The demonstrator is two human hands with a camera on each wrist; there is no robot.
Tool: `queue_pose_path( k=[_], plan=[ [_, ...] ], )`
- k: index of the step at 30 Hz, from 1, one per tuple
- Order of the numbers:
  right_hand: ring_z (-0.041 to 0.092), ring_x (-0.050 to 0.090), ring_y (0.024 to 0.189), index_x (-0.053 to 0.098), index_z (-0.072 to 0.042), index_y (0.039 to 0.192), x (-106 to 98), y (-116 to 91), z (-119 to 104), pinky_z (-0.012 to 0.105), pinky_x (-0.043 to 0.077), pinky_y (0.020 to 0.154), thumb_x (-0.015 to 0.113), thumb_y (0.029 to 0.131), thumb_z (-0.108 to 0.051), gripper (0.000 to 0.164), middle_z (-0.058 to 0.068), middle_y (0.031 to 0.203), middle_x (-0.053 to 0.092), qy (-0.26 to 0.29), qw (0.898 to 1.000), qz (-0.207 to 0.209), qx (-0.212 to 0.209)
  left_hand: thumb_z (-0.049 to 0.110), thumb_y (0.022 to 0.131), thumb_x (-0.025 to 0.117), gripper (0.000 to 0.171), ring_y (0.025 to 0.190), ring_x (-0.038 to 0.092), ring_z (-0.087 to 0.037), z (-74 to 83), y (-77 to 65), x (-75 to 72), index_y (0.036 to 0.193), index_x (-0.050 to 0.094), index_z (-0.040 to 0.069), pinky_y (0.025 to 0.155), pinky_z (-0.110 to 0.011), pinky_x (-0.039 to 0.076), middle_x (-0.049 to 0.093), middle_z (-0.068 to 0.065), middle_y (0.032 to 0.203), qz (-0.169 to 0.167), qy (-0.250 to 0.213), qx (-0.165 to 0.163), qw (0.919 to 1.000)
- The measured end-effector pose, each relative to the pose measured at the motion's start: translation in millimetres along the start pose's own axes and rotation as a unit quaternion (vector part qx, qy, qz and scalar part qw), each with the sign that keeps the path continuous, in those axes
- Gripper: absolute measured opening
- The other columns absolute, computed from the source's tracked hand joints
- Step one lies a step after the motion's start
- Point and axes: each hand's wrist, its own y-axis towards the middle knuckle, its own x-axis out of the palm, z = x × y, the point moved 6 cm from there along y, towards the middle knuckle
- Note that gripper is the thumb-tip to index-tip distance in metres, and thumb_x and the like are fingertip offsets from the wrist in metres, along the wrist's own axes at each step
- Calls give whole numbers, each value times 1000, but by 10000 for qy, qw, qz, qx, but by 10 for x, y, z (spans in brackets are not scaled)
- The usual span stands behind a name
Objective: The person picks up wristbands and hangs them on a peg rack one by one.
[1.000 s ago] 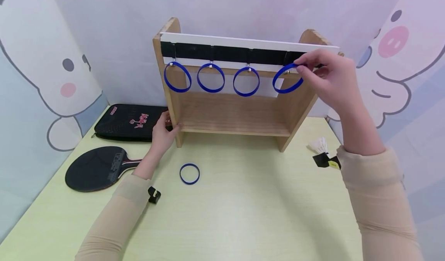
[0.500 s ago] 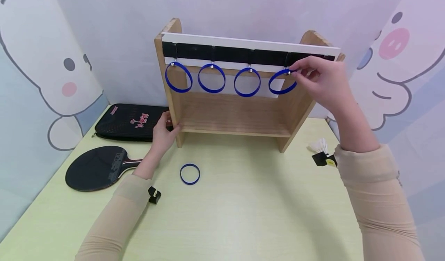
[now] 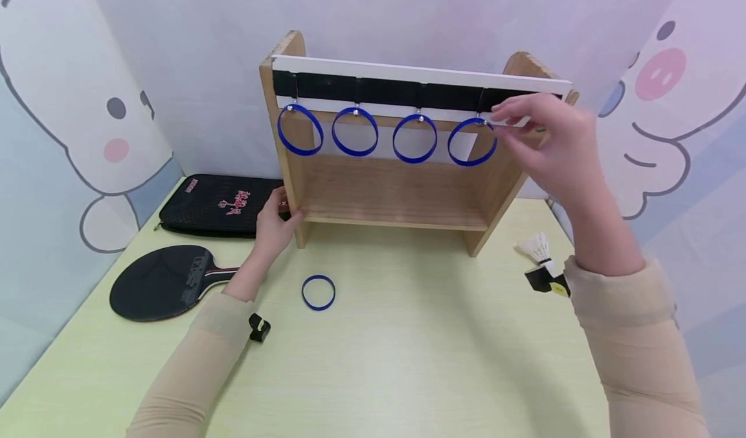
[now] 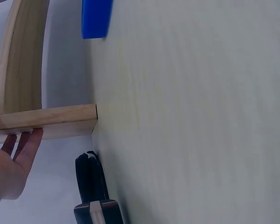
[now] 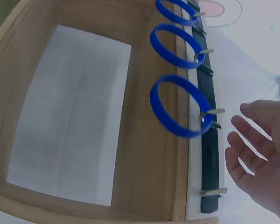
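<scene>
Head, hung blue rings [image 3: 415,161]: four dangled from the rail [image 3: 402,70].
Head, loose blue ring [image 3: 318,308]: lay unhung, left on the table [image 3: 384,367].
Left wrist, left hand [image 4: 9,171]: gripped the wooden rack [image 4: 60,116].
Right wrist, right hand [image 5: 270,170]: fingers parted, holding nothing.
Right wrist, rightmost hook [image 5: 215,192]: stood bare.

Pale walls [image 3: 408,17] with cartoon figures [image 3: 58,111] enclose a yellowish table [image 3: 402,347] on three sides.

The rings [image 5: 168,124] look smooth plastic, the rack [image 3: 396,195] grained wood.
</scene>
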Motion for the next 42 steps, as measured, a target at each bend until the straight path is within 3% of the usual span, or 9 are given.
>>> queue_pose_path(
  k=[4,10,16,25,33,42],
  plan=[
    [8,59,93,70,3,92,106,-91,-127,12,46,75,70,76,10,17,13,99,70,250,9989,145,-365,16,90,63,50,110,56,-34,7,1,5,136,42,8,86,-52,52,52,-19,128,12,-6,-36,10000],
    [27,60,98,71,-1,91,355,-280,-222,11,43,87,73,71,10,23,12,98,69,486,9980,101,-401,16,90,62,50,109,57,-34,3,-9,39,135,43,9,82,-50,54,52,-18,128,-12,-9,-56,10000],
    [25,59,102,70,-2,96,664,-430,-279,17,45,94,74,74,4,23,11,103,68,512,9953,-492,-656,15,90,63,50,109,57,-34,18,-8,39,135,43,9,84,-51,53,52,-18,128,9,-2,27,10000],
    [22,58,105,68,-5,105,1229,-698,-430,26,51,89,75,73,1,33,9,108,67,1012,9857,-1178,-648,13,89,64,50,105,59,-33,19,3,28,134,44,8,80,-49,55,54,-18,123,41,76,124,9999],
    [19,56,111,65,-10,113,1791,-1018,-565,32,49,94,76,79,-16,37,4,115,64,1217,9650,-2293,-366,15,89,64,50,105,58,-32,11,5,36,134,44,7,81,-49,54,54,-18,123,23,91,140,9999],
    [14,47,122,60,-19,122,2392,-1358,-669,30,44,101,73,83,-18,41,-3,127,55,1433,9196,-3656,-117,16,89,64,50,104,58,-32,14,5,30,134,44,7,81,-49,54,55,-19,122,31,117,166,9998]
  ],
)
